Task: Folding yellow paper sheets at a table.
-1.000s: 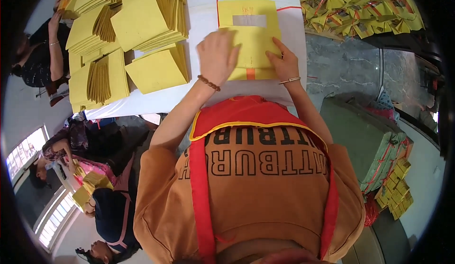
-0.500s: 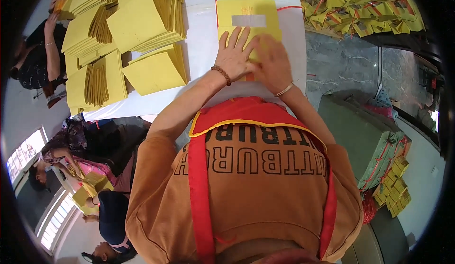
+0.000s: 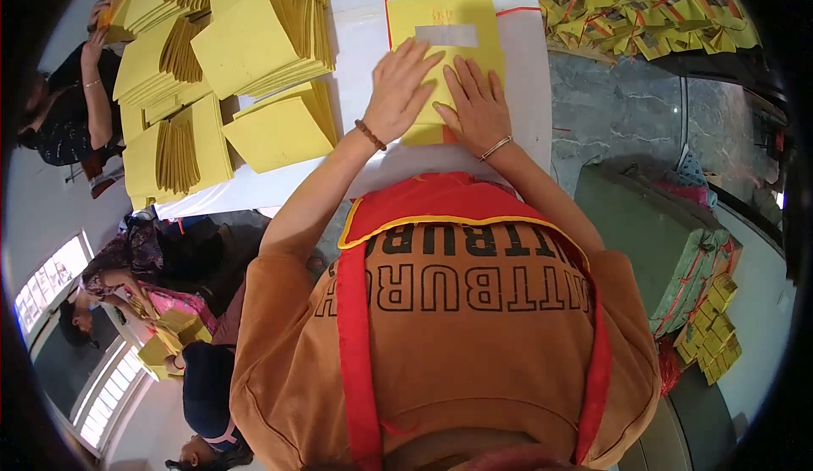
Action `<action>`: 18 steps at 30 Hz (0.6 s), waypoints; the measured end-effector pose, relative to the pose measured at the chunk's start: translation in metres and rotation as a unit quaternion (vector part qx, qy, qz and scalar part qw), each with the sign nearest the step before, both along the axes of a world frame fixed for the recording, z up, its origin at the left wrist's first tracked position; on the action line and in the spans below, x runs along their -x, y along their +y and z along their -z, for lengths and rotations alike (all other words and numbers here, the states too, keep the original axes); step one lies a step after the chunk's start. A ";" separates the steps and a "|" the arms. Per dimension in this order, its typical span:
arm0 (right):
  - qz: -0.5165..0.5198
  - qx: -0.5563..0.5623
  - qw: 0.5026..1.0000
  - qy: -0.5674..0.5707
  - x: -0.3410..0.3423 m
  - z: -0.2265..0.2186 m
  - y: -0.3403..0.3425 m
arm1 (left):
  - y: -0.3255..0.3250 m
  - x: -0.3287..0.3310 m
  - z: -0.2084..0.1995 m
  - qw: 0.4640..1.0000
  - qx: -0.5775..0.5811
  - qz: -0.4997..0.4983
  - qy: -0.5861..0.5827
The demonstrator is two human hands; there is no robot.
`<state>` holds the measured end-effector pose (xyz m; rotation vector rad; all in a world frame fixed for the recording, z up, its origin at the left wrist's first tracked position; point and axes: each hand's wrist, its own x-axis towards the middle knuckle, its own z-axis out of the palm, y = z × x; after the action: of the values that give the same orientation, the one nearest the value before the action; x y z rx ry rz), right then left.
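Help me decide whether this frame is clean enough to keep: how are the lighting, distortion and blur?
Head view: left hand and right hand look fairly sharp over the yellow paper; head view: barred windows at far left are tilted and nearly blown out; head view: dark fisheye vignette at the corners; head view: soft shading on the white table near the apron.

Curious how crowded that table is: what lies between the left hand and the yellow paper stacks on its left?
Bare white tabletop separates the left hand from the yellow paper stacks, in the head view.
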<state>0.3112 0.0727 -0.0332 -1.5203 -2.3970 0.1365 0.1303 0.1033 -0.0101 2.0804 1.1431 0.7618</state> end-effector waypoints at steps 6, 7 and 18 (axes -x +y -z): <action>-0.011 0.014 1.000 0.005 -0.001 0.000 0.002 | -0.012 0.008 0.018 0.965 -0.125 0.022 0.230; -0.019 0.025 0.999 0.017 -0.003 0.000 0.003 | -0.012 0.008 0.018 0.964 -0.121 0.025 0.234; 0.055 0.040 0.998 -0.013 -0.032 0.000 0.001 | -0.012 0.003 0.003 0.929 -0.191 0.029 0.317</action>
<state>0.3428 0.0740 -0.0332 -1.6951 -2.3474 0.1908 0.1272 0.0910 -0.0131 2.7979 1.3276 0.2862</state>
